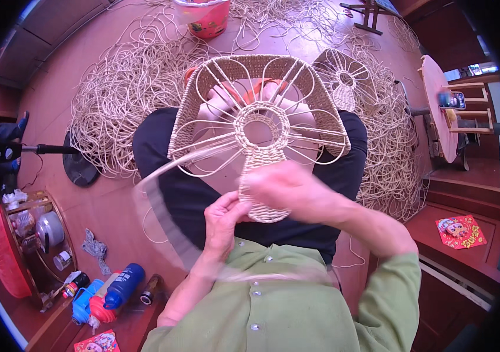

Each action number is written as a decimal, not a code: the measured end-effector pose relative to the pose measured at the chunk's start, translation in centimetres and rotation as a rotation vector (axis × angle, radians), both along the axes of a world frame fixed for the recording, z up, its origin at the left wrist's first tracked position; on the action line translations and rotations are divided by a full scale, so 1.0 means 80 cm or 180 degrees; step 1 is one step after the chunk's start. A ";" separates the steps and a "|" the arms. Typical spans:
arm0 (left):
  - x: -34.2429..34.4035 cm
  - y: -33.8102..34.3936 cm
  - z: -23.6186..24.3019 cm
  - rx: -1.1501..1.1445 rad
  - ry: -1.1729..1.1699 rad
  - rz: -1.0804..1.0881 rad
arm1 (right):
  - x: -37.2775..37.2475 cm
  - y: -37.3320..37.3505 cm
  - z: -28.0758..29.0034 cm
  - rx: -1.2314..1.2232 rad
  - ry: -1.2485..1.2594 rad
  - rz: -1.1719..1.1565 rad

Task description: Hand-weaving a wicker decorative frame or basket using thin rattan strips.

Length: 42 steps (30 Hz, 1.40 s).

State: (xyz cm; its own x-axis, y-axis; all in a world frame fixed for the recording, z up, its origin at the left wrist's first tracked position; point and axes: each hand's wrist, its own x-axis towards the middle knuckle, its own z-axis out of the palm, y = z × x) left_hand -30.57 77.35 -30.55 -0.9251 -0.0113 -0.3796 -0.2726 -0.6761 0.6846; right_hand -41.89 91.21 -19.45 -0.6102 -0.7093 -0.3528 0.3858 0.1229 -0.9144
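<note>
I viewed woven cord basket (325,108) over dark trousers (155,138), looped spokes radiating from woven ring (284,126). Left hand (220,220) pinched lower left edge of woven tongue (269,213) below ring. Right hand (282,185) crossed tongue, blurred; I couldn't tell its grip. Pale strand (181,161) arced over left thigh.

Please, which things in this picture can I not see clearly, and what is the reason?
All in the head view:
Right hand: blurred by motion; I cannot tell what its fingers grip.
Long strand: blurred by motion; its end is unclear.
Feet: partly hidden by the loops of the basket.
Red bucket: its top is cut off by the upper edge.
</note>
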 end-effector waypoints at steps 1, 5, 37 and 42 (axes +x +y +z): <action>-0.004 0.006 -0.003 -0.0367 -0.0550 -0.0238 | 0.007 0.049 -0.028 0.0028 -0.0675 -0.0374; 0.004 0.018 -0.016 -0.0135 -0.0580 -0.0339 | 0.028 0.095 -0.103 -0.1164 -0.1373 -0.1241; -0.019 0.008 -0.052 0.1135 -0.0417 -0.0334 | 0.054 0.023 -0.064 0.2172 0.3243 0.0059; -0.023 0.015 -0.058 0.0992 -0.0438 -0.0307 | 0.035 0.030 -0.058 0.2046 0.3025 0.0314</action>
